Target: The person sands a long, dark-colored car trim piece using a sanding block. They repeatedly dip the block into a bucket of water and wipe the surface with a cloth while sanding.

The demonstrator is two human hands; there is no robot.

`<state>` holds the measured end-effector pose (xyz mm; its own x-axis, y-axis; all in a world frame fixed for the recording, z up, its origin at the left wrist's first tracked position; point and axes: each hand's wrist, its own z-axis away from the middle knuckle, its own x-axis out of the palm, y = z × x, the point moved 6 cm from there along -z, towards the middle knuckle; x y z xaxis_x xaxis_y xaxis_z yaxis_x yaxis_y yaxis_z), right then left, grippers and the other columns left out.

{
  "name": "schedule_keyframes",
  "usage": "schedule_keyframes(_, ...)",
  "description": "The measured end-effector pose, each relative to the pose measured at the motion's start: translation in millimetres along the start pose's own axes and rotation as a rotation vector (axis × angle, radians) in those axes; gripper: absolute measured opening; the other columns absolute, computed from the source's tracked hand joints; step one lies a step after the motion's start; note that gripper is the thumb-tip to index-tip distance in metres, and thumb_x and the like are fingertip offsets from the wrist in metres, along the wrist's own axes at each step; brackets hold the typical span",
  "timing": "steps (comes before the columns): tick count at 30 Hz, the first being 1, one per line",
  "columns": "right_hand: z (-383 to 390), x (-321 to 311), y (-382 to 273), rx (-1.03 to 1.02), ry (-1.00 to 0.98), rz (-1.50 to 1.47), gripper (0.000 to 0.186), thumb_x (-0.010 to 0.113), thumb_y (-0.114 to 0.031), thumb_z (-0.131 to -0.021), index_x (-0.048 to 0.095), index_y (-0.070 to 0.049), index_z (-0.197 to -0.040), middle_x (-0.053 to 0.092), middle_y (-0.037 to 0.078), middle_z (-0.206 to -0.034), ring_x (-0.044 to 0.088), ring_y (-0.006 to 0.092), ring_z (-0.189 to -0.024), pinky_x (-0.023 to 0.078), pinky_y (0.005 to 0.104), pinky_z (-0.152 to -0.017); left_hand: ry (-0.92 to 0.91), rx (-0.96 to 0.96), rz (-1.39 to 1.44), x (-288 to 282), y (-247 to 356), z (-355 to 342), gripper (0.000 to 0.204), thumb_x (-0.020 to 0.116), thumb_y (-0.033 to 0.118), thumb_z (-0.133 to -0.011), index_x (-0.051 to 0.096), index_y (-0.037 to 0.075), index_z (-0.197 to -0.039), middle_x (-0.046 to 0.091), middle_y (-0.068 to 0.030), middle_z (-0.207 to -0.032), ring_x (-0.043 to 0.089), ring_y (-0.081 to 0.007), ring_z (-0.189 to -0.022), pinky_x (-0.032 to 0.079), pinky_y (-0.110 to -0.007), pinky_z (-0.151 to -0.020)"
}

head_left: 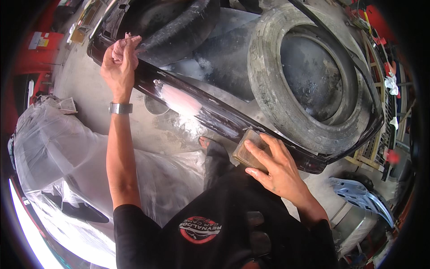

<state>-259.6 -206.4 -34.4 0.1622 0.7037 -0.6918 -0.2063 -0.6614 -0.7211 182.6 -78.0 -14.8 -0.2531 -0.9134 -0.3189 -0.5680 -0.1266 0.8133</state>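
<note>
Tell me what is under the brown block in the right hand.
Beside the block, the long dark panel shows, with whitish smears. Whatever lies directly beneath is covered by the block and the right hand, so it cannot be seen.

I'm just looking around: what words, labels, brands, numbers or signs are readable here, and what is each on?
Round red, black and white emblem on the black T-shirt: bears lettering, which I won't copy out.
White-and-yellow label on a red surface, upper left: too small to read.
Brown block and crumpled pink cloth: no text I can make out.
</note>
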Motion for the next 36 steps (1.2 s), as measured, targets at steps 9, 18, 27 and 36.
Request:
schedule_keyframes(9,-5,28,5,-0.067,0.187,0.222,0.078,0.086,-0.024,-0.087,0.054,-0.016,-0.158,0.047,0.033,-0.150,0.056,0.0471,-0.125,0.050,0.0558,-0.102,-0.445,0.330,-0.378,45,62,82,0.024,0.090,0.019,-0.086,0.069,0.007,-0.086,0.072,-0.0092,-0.086,0.070,-0.0249,-0.075,0.056,-0.039,-0.071)
schedule_keyframes(18,-7,28,10,-0.047,0.142,0.207,0.074,0.084,-0.024,-0.089,0.055,-0.016,-0.157,0.046,0.032,-0.152,0.055,0.0487,-0.125,0.050,0.0550,-0.105,-0.683,0.516,-0.315,132,127,189,0.029,0.091,0.020,-0.080,0.067,0.006,-0.091,0.065,-0.0098,-0.084,0.067,-0.0325,-0.083,0.053,-0.044,-0.076)
schedule_keyframes(27,-26,8,15,-0.019,0.078,-0.096,0.072,0.084,-0.023,-0.092,0.055,-0.012,-0.157,0.052,0.027,-0.146,0.058,0.0455,-0.127,0.049,0.0521,-0.108,-0.308,0.005,-0.185,4,8,9,0.024,0.077,0.023,-0.102,0.070,0.001,-0.097,0.081,-0.0091,-0.092,0.077,-0.0159,-0.079,0.057,-0.029,-0.060)
schedule_keyframes(36,-145,23,-22,-0.168,-0.050,-0.300,0.068,0.084,-0.029,-0.091,0.060,-0.005,-0.149,0.056,0.026,-0.141,0.060,0.0442,-0.126,0.050,0.0482,-0.107,0.027,0.000,0.026,-5,-6,-13,0.025,0.077,0.022,-0.103,0.070,-0.001,-0.106,0.083,-0.0093,-0.095,0.065,-0.0041,-0.066,0.047,-0.020,-0.054)
